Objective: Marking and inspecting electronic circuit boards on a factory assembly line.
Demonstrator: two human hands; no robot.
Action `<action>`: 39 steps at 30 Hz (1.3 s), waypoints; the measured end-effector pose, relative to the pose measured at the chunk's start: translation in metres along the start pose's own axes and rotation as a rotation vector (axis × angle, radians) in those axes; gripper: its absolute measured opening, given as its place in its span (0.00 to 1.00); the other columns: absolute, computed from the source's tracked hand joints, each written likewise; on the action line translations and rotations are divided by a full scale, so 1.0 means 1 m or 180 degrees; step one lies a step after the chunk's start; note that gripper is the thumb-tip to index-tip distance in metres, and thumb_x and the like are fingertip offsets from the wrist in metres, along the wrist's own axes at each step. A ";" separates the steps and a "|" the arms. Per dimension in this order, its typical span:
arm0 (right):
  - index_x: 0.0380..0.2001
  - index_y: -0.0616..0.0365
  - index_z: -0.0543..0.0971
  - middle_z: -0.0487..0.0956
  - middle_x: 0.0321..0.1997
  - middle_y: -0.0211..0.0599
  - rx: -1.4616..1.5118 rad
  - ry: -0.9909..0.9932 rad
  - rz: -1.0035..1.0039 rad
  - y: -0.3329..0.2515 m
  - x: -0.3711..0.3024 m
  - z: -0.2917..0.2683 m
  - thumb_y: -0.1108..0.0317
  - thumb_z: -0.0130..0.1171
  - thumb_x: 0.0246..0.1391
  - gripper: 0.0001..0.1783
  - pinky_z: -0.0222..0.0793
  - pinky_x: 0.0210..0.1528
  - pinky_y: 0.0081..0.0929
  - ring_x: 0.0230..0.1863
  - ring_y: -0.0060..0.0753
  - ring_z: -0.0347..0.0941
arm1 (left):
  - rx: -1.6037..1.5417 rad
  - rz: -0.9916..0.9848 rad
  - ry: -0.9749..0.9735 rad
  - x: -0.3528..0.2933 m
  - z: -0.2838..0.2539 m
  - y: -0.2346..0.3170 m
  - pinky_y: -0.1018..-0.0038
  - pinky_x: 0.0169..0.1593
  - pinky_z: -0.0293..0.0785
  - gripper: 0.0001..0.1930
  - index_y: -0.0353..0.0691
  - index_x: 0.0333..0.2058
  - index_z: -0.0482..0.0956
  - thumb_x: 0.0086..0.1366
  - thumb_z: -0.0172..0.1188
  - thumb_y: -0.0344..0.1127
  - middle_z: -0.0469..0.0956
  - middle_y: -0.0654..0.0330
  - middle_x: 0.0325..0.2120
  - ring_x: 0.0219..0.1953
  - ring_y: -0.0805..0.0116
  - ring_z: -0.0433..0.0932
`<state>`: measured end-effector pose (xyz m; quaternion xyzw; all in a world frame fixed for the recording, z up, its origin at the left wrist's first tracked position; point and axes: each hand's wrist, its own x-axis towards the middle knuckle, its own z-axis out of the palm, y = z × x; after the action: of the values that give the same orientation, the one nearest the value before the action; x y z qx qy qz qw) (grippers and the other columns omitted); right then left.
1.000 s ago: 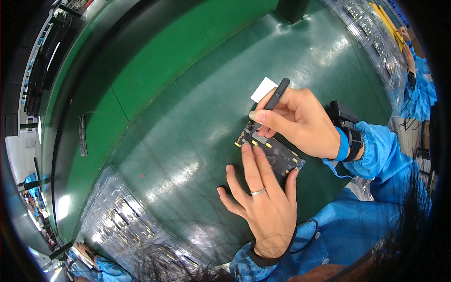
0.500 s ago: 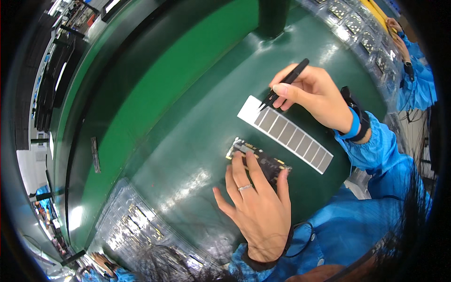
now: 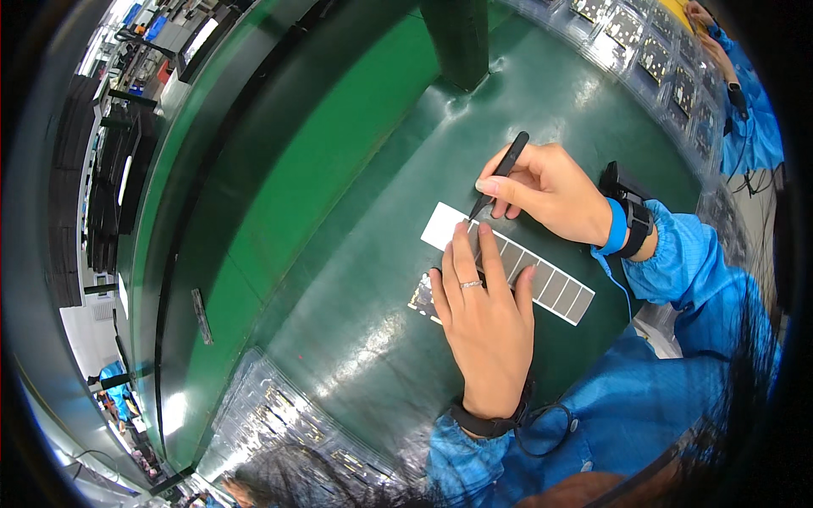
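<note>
Gripping slim, pointed black tweezers (image 3: 512, 155) is the right hand (image 3: 557, 191), while the left hand (image 3: 489, 326) splays over a grey-panelled strip (image 3: 552, 288).

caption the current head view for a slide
Left hand over a strip and circuit board, right hand holding tweezers at the strip.

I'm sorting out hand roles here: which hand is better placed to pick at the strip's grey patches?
Probably the right hand: it holds the black tweezers, tips near the white strip's grey patches. The left hand lies over the strip, seemingly steadying it, without a tool.
</note>
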<state>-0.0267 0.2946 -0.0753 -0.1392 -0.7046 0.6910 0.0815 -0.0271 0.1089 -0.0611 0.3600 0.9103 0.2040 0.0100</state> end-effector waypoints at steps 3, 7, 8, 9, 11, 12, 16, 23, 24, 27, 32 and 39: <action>0.42 0.67 0.81 0.84 0.32 0.36 0.0000 0.0000 -0.0039 0.000 0.000 0.001 0.66 0.64 0.66 0.12 0.78 0.34 0.21 0.32 0.22 0.81 | 0.0074 -0.0024 -0.0042 0.001 -0.002 0.000 0.46 0.65 0.66 0.33 0.37 0.65 0.69 0.67 0.66 0.46 0.67 0.48 0.65 0.64 0.47 0.69; 0.42 0.67 0.81 0.84 0.32 0.36 -0.0119 0.0046 0.0004 -0.005 -0.002 0.001 0.66 0.64 0.66 0.12 0.78 0.34 0.21 0.31 0.22 0.81 | 0.0142 -0.0015 -0.0068 0.001 -0.002 0.001 0.46 0.65 0.67 0.32 0.36 0.65 0.70 0.68 0.64 0.48 0.66 0.49 0.66 0.65 0.49 0.69; 0.41 0.67 0.82 0.84 0.32 0.36 -0.0162 0.0056 0.0021 -0.005 -0.001 0.002 0.66 0.64 0.66 0.12 0.78 0.34 0.21 0.31 0.22 0.81 | 0.0149 -0.0024 -0.0062 0.001 -0.002 0.001 0.46 0.65 0.67 0.32 0.36 0.65 0.70 0.68 0.64 0.48 0.66 0.49 0.66 0.65 0.49 0.69; 0.41 0.67 0.82 0.84 0.32 0.36 -0.0206 0.0066 0.0035 -0.005 0.000 0.003 0.66 0.64 0.66 0.12 0.78 0.34 0.21 0.31 0.22 0.81 | 0.0168 -0.0035 -0.0087 0.002 -0.003 0.001 0.46 0.65 0.67 0.32 0.36 0.65 0.70 0.68 0.64 0.48 0.66 0.48 0.66 0.65 0.48 0.69; 0.41 0.67 0.82 0.85 0.32 0.36 -0.0183 0.0082 0.0026 -0.003 0.001 0.005 0.66 0.65 0.65 0.12 0.78 0.34 0.22 0.32 0.22 0.81 | 0.0178 -0.0041 -0.0102 0.001 -0.004 0.001 0.46 0.65 0.67 0.32 0.36 0.65 0.70 0.68 0.64 0.48 0.66 0.48 0.66 0.64 0.48 0.69; 0.41 0.68 0.82 0.85 0.32 0.36 -0.0162 0.0110 0.0023 -0.003 0.002 0.005 0.66 0.65 0.65 0.12 0.78 0.34 0.22 0.32 0.22 0.81 | 0.0175 -0.0046 -0.0101 0.001 -0.003 0.002 0.46 0.65 0.67 0.32 0.36 0.65 0.70 0.68 0.64 0.48 0.66 0.48 0.66 0.64 0.48 0.69; 0.41 0.68 0.82 0.85 0.32 0.36 -0.0022 0.0126 0.0135 -0.003 0.001 0.006 0.66 0.65 0.65 0.13 0.78 0.35 0.22 0.32 0.23 0.82 | 0.0124 -0.0005 -0.0021 0.000 0.001 0.000 0.45 0.65 0.67 0.33 0.35 0.65 0.70 0.68 0.64 0.47 0.66 0.47 0.66 0.64 0.47 0.69; 0.41 0.68 0.82 0.84 0.34 0.37 0.0068 0.0075 0.0167 -0.003 0.002 0.006 0.66 0.65 0.65 0.13 0.78 0.35 0.22 0.33 0.23 0.81 | -0.0010 -0.0011 0.0109 -0.001 0.007 -0.002 0.43 0.67 0.63 0.33 0.38 0.65 0.69 0.66 0.67 0.45 0.66 0.47 0.66 0.65 0.45 0.68; 0.41 0.68 0.82 0.84 0.34 0.37 0.0120 0.0091 0.0149 -0.002 0.001 0.006 0.66 0.65 0.65 0.13 0.78 0.35 0.21 0.33 0.23 0.81 | -0.0009 -0.0001 0.0141 -0.001 0.007 -0.001 0.43 0.66 0.64 0.33 0.38 0.65 0.69 0.66 0.67 0.45 0.66 0.47 0.65 0.64 0.45 0.68; 0.41 0.68 0.82 0.85 0.34 0.37 0.0087 0.0109 0.0147 -0.002 0.002 0.007 0.65 0.65 0.65 0.13 0.77 0.34 0.21 0.34 0.23 0.81 | 0.0010 0.0011 0.0176 0.000 0.006 0.000 0.43 0.66 0.64 0.32 0.38 0.65 0.69 0.66 0.67 0.44 0.66 0.47 0.65 0.64 0.44 0.69; 0.40 0.67 0.82 0.84 0.34 0.37 0.0033 0.0179 0.0198 -0.003 0.001 0.007 0.64 0.65 0.65 0.13 0.77 0.34 0.21 0.33 0.22 0.81 | 0.0109 0.0031 0.0161 0.002 0.006 0.002 0.43 0.66 0.64 0.32 0.37 0.65 0.69 0.66 0.66 0.45 0.67 0.46 0.65 0.64 0.44 0.69; 0.40 0.67 0.82 0.84 0.33 0.36 -0.0042 0.0218 0.0089 -0.003 0.001 0.008 0.64 0.65 0.65 0.13 0.77 0.35 0.21 0.33 0.23 0.81 | 0.0149 0.0054 0.0213 0.001 0.006 0.003 0.45 0.66 0.64 0.32 0.36 0.64 0.70 0.67 0.65 0.46 0.67 0.46 0.64 0.64 0.45 0.69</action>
<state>-0.0305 0.2877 -0.0723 -0.1732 -0.7039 0.6822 0.0949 -0.0253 0.1137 -0.0650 0.3607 0.9116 0.1947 -0.0305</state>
